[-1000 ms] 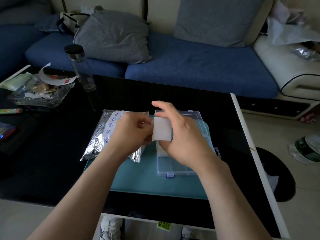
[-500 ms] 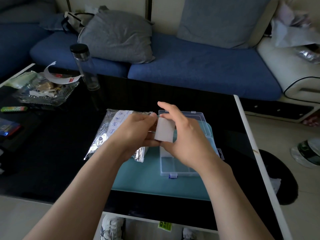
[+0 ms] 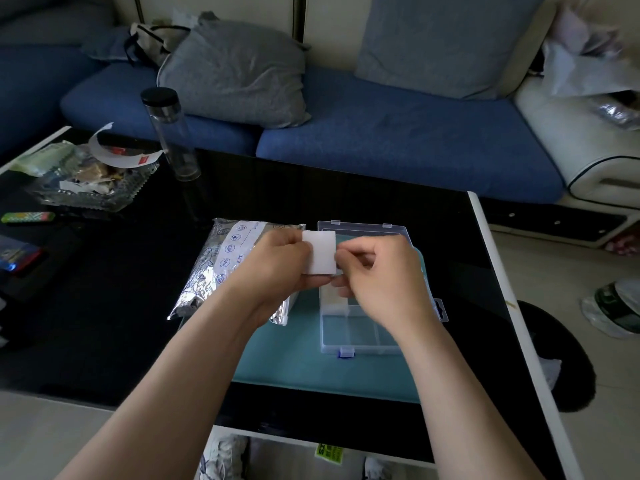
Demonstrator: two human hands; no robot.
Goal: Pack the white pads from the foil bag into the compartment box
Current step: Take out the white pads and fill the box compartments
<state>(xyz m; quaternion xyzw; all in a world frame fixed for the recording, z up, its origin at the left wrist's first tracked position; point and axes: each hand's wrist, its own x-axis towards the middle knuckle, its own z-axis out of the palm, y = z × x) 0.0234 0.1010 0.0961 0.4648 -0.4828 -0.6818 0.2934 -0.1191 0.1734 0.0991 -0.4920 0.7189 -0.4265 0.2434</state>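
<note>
A white pad (image 3: 319, 251) is held upright above the table, pinched on its left edge by my left hand (image 3: 277, 265) and on its right edge by my right hand (image 3: 381, 275). Under my left hand lies the silver foil bag (image 3: 221, 265) with a white printed strip. The clear compartment box (image 3: 363, 327) sits open on a teal mat (image 3: 304, 362), partly hidden by my right hand. Another white pad (image 3: 334, 301) lies in a left compartment of the box.
On the black glass table (image 3: 104, 306) stand a clear bottle with a black cap (image 3: 171, 133) and a glass tray of scraps (image 3: 86, 181) at the far left. A blue sofa (image 3: 398, 143) with grey cushions runs behind. The table's white edge (image 3: 498, 289) is at right.
The pad has turned to face me and shifted slightly left. My right hand moved from cupping over the pad to pinching its right edge with curled fingers.
</note>
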